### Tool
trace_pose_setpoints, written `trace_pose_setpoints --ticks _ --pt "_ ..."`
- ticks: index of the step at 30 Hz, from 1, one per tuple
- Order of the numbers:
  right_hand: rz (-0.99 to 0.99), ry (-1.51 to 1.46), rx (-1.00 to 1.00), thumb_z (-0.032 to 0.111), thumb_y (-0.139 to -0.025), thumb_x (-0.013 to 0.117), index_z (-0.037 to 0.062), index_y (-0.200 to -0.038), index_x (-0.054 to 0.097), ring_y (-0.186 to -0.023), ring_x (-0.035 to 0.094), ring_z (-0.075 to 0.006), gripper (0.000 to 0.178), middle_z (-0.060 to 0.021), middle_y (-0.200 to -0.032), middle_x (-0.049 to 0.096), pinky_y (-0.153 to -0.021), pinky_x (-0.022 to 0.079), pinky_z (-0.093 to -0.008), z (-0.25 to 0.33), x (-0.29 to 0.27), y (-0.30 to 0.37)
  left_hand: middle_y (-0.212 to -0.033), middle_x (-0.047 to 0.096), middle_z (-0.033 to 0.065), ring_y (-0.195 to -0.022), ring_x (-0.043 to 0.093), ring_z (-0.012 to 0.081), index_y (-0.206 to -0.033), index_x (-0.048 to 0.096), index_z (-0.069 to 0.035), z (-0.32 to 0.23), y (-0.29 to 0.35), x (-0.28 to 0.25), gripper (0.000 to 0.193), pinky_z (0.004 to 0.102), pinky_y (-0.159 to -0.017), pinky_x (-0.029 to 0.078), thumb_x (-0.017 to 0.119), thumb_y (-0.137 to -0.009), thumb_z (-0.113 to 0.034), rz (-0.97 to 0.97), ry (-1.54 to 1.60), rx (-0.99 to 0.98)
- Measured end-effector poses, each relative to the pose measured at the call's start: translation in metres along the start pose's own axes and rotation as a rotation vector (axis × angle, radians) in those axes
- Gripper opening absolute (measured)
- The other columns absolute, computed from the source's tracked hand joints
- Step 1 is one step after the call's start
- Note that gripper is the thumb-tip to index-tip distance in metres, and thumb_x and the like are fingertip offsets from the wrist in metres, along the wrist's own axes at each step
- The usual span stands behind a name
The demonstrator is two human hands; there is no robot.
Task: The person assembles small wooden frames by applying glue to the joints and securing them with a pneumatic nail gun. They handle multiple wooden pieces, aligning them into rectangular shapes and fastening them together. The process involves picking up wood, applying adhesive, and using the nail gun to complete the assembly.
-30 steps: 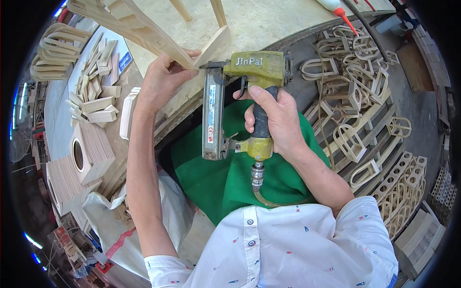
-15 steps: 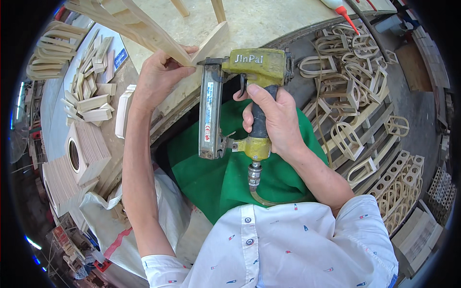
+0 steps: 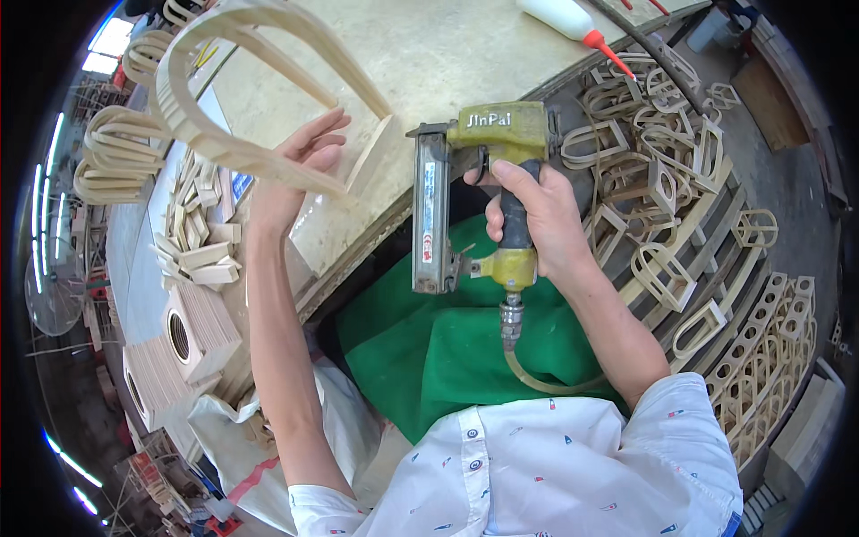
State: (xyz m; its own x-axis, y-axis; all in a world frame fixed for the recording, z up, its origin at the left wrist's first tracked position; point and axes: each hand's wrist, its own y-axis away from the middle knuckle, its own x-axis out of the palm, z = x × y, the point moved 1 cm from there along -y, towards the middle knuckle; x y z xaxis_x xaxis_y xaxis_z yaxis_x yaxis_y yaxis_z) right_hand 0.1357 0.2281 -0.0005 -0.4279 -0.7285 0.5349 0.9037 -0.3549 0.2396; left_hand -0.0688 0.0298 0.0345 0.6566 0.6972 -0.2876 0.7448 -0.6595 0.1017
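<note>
An arched pale-wood frame (image 3: 253, 161) stands on the worktable, two curved sides joined by a straight crosspiece (image 3: 369, 154) at the near end. My left hand (image 3: 288, 170) reaches in by the frame's near side, fingers stretched out and apart, not gripping it; part of the palm is behind the wood. In my right hand (image 3: 537, 201) is a yellow-green pneumatic nail gun (image 3: 501, 125), gripped by its black handle with the index finger by the trigger. The gun's nose points left, a short gap from the crosspiece. An air hose (image 3: 537, 383) runs from its base.
A white glue bottle (image 3: 559, 16) with a red nozzle lies at the table's far edge. Loose wood blocks (image 3: 201, 228) and stacked boards with round holes (image 3: 201, 331) are at left. Finished arched frames (image 3: 658, 268) pile up at right. Green cloth (image 3: 465, 345) covers my lap.
My left hand has let go of the frame's corner and opened its fingers. The nail gun has drawn back rightward from the joint. More of the arch shows as the view shifted.
</note>
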Motion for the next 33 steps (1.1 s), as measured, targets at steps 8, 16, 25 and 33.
trace_pose_setpoints --ticks 8,16,25,33 --pt "0.031 0.000 -0.007 0.019 -0.095 0.054 -0.0032 -0.112 0.056 -0.055 0.055 -0.0089 0.028 -0.0118 -0.098 0.065 -0.047 0.047 -0.0228 0.005 -0.001 -0.021 -0.112 0.062 0.0020 -0.101 0.057 0.0102 -0.130 0.056 -0.001 0.020 -0.042 0.004 0.057 0.0248 -0.090 0.045 0.077 -0.078 -0.008 0.164 -0.057 -0.182" --pt "0.051 -0.028 -0.009 0.019 -0.096 0.054 -0.0032 -0.111 0.057 -0.055 0.055 -0.0089 0.027 -0.0117 -0.097 0.065 -0.046 0.047 -0.0227 0.001 0.001 -0.026 -0.111 0.061 0.0053 -0.098 0.057 0.0122 -0.129 0.056 0.003 0.016 -0.040 0.007 0.061 0.0250 -0.086 0.045 0.080 -0.076 -0.014 0.164 -0.015 -0.182" --pt "0.021 -0.017 0.022 0.018 -0.095 0.056 -0.0041 -0.110 0.056 -0.054 0.055 -0.0104 0.027 -0.0137 -0.098 0.065 -0.046 0.047 -0.0240 0.001 0.000 -0.026 -0.114 0.061 0.0076 -0.099 0.059 0.0129 -0.131 0.053 0.004 0.018 -0.044 0.006 0.065 0.0253 -0.090 0.046 0.081 -0.075 -0.014 0.193 -0.008 -0.167" --pt "-0.001 -0.026 0.002 0.018 -0.094 0.057 -0.0034 -0.109 0.056 -0.054 0.055 -0.0104 0.026 -0.0138 -0.097 0.065 -0.046 0.048 -0.0245 0.005 -0.001 -0.030 -0.115 0.062 0.0086 -0.099 0.060 0.0127 -0.133 0.050 0.005 0.015 -0.041 0.010 0.069 0.0248 -0.090 0.046 0.081 -0.075 -0.015 0.172 -0.009 -0.161"
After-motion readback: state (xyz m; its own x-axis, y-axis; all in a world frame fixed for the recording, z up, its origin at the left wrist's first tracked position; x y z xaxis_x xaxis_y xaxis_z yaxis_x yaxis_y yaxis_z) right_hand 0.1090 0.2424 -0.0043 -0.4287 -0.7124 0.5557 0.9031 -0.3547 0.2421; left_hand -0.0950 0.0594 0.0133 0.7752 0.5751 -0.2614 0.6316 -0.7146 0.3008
